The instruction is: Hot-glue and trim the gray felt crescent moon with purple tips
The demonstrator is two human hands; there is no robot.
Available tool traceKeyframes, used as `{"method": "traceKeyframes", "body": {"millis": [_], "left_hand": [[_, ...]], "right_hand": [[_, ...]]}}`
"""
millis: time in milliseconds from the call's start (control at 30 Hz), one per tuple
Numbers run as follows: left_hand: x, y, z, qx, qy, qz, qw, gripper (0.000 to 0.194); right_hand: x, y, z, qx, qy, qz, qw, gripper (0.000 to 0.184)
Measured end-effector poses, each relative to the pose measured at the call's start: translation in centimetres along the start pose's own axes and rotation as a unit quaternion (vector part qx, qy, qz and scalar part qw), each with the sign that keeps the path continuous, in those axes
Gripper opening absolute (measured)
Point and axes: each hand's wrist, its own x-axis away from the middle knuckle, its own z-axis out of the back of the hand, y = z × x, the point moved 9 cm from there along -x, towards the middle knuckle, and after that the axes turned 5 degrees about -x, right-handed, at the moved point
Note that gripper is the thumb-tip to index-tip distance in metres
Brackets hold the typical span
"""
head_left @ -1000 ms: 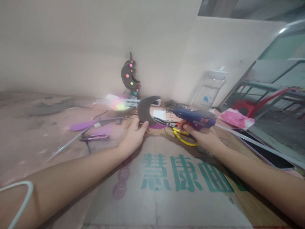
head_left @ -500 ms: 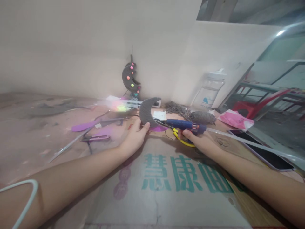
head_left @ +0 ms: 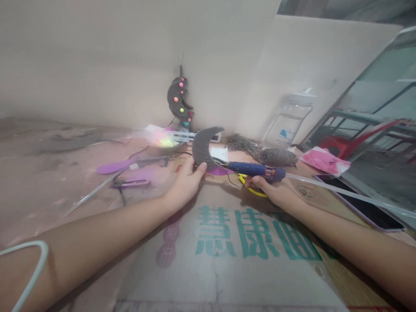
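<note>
My left hand [head_left: 190, 177] is closed on the lower end of a grey yarn-wrapped crescent moon [head_left: 202, 146], thumb in front, its upper tip pointing right. In my right hand [head_left: 266, 186] is a blue hot glue gun [head_left: 248, 168] with a long clear glue stick [head_left: 341, 193] out of its back. The gun's nozzle points left at the crescent's lower part; whether they touch I cannot tell. Under the gun lie yellow-handled scissors [head_left: 256, 190], partly hidden by my right hand. A purple piece [head_left: 221, 171] shows beneath the crescent.
A cardboard sheet [head_left: 169, 277] with green characters lies in front. Behind stand a dotted crescent [head_left: 175, 99] and a water bottle [head_left: 289, 121]. Grey yarn [head_left: 277, 157], a pink packet [head_left: 325, 160] and a phone [head_left: 360, 201] are right; a purple cutter [head_left: 130, 184] is left.
The view has shifted slightly. The crescent's upper tip has turned a little to the right, and the glue gun stays close to its lower part. Both hands keep their hold.
</note>
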Motion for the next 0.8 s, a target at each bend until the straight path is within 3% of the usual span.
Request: {"method": "traceKeyframes", "body": {"millis": [200,400,800], "left_hand": [[0.0,0.1,-0.1,0.003,-0.003,-0.004,1.0,0.006],[0.0,0.0,-0.3,0.021,-0.014,-0.007,1.0,0.015],[-0.1,-0.5,-0.4,0.036,-0.02,0.001,0.999,0.022]], "right_hand": [[0.0,0.6,0.3,0.02,0.022,-0.023,0.999,0.04],[0.1,-0.8,0.5,-0.013,0.049,0.018,0.999,0.021],[0.2,-0.7,0.3,-0.007,0.045,0.022,0.999,0.029]]}}
